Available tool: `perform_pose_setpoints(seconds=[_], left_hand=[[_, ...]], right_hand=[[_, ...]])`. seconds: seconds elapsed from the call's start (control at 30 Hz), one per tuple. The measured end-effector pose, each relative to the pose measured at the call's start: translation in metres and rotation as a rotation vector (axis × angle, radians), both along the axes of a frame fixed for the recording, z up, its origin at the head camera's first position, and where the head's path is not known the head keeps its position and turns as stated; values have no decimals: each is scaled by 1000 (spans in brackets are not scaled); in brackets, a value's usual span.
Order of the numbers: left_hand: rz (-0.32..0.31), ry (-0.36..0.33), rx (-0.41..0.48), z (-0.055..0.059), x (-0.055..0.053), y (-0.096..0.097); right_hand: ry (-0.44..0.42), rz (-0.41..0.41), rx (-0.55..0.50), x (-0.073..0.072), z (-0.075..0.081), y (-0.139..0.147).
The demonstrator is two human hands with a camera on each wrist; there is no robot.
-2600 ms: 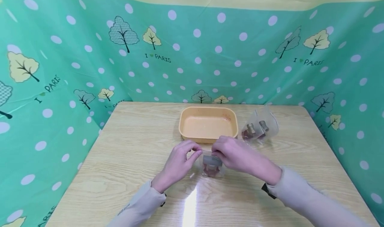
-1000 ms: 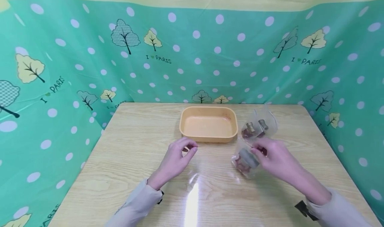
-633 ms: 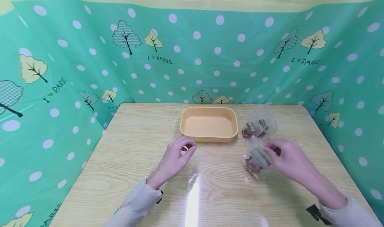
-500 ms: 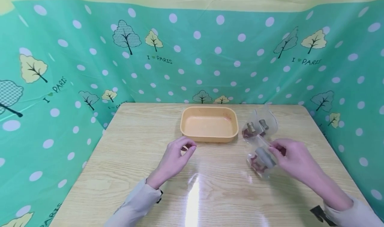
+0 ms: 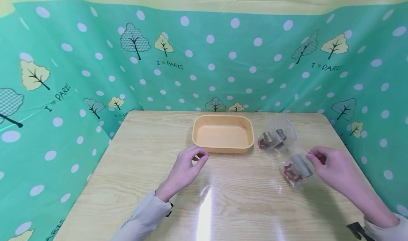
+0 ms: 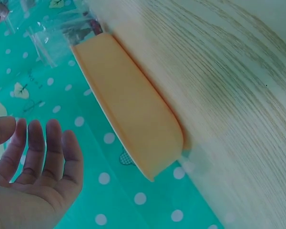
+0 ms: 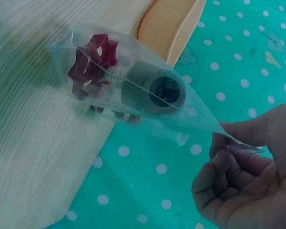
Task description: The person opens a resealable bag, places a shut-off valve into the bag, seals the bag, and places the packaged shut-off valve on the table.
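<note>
My right hand (image 5: pixel 334 166) pinches the top corner of a clear plastic bag (image 7: pixel 195 107). Inside the bag is a valve with a red handwheel (image 7: pixel 90 67) and a grey cylindrical body (image 7: pixel 145 88); in the head view this bagged valve (image 5: pixel 301 166) hangs tilted over the right part of the table. My left hand (image 5: pixel 185 166) holds nothing, its fingers loosely bent, in front of the tray. From the left wrist view, the same hand (image 6: pixel 38 176) shows its fingers spread slightly apart with the palm bare.
An orange plastic tray (image 5: pixel 223 150) stands at the back middle of the wooden table (image 5: pixel 153 135). To its right lies a second clear bag (image 5: pixel 288 126) holding brass-coloured and dark fittings with red parts. A green dotted cloth (image 5: pixel 197 57) hangs behind and along both sides.
Both hands were together at the bag's top in front of the tray. My right hand has since carried the bag to the right; the left let go and stays near the middle.
</note>
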State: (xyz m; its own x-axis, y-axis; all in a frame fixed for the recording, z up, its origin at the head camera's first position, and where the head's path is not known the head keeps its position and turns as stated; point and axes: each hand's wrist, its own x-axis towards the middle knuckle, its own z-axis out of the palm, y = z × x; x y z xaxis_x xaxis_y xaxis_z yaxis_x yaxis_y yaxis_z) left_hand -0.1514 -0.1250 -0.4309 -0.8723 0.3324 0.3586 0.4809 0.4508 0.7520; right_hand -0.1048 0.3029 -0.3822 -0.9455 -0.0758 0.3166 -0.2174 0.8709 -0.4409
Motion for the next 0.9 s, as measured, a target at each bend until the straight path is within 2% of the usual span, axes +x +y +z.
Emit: perform_pose_setpoints(seconds=[0.4,0.6,0.9], left_hand=[[4,-5,13,-1,-5,-1],[14,-9,6,0,-4,-3],[20,-5,2,-1,-7,-6]], right_hand=[[-25,-88,4,-16,2,20],[-1,-90,16,-32,3,26],[-42,-97,45,-60,-1,38]])
